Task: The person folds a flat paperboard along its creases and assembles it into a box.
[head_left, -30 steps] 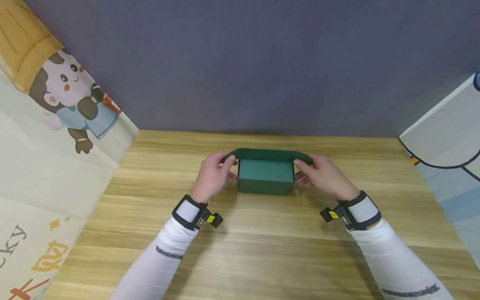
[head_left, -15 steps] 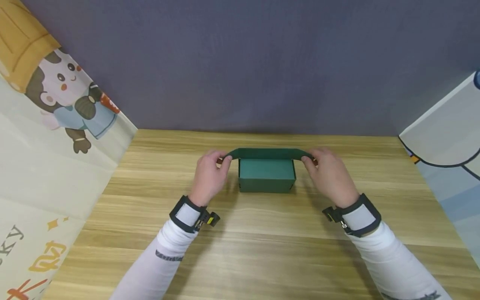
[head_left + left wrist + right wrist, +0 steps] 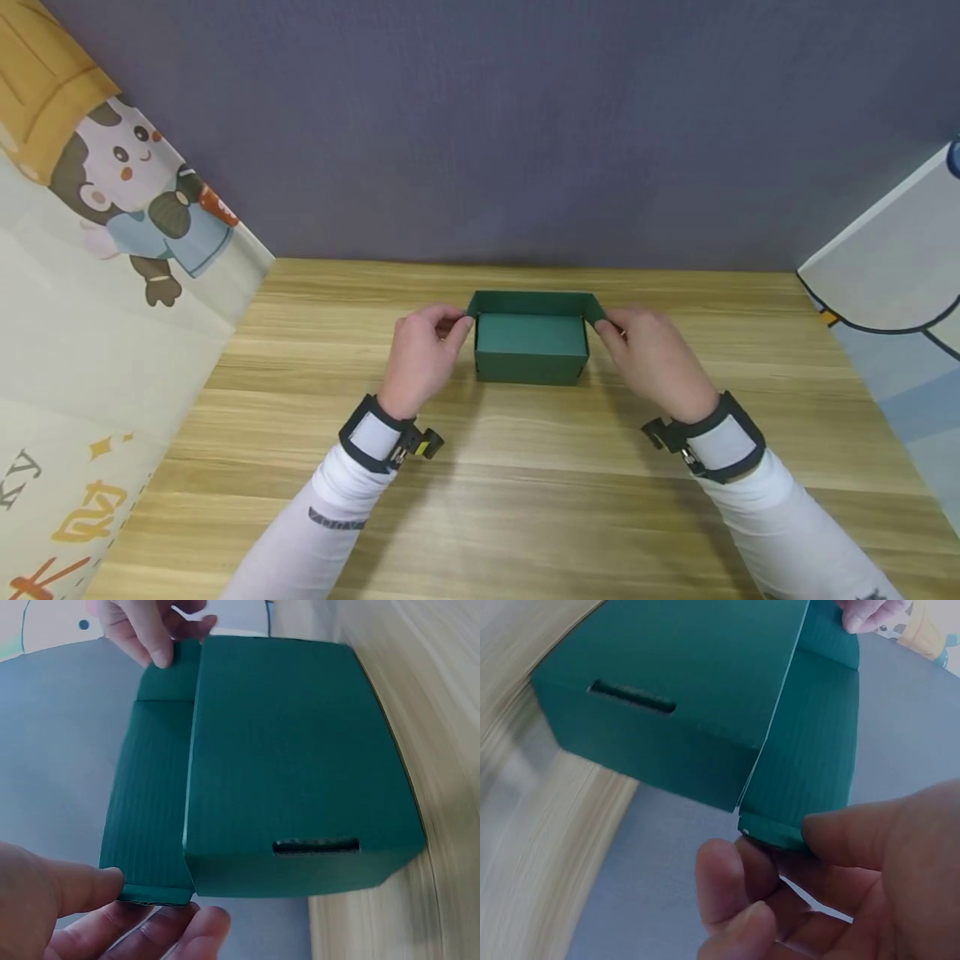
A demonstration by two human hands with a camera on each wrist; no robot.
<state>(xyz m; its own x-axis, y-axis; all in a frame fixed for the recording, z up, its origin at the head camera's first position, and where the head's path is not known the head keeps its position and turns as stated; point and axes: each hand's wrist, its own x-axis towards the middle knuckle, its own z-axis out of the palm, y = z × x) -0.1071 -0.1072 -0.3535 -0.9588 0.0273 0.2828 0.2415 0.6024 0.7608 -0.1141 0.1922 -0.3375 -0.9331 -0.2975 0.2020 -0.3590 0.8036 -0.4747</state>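
Observation:
A dark green cardboard box (image 3: 531,368) sits on the wooden table. Along its far side stands a raised flap (image 3: 534,302) with a small tab at each end, both angled toward me. My left hand (image 3: 422,357) pinches the left tab between thumb and fingers, as the left wrist view also shows. Across from it, my right hand (image 3: 660,360) pinches the right tab, its thumb (image 3: 844,832) on the tab and fingertips beneath. A narrow slot (image 3: 316,846) is cut at the box's lower edge. Whether the box holds anything cannot be told.
The wood-grain table (image 3: 525,500) extends around the box. A dark blue-grey panel (image 3: 525,133) rises behind it. Cartoon-printed cloths hang at the left (image 3: 150,217) and right (image 3: 900,267).
The flap's end tabs, earlier splayed outward, are now folded in toward the box. The right hand first shifted outward, then came back inward; the left hand keeps near the left tab.

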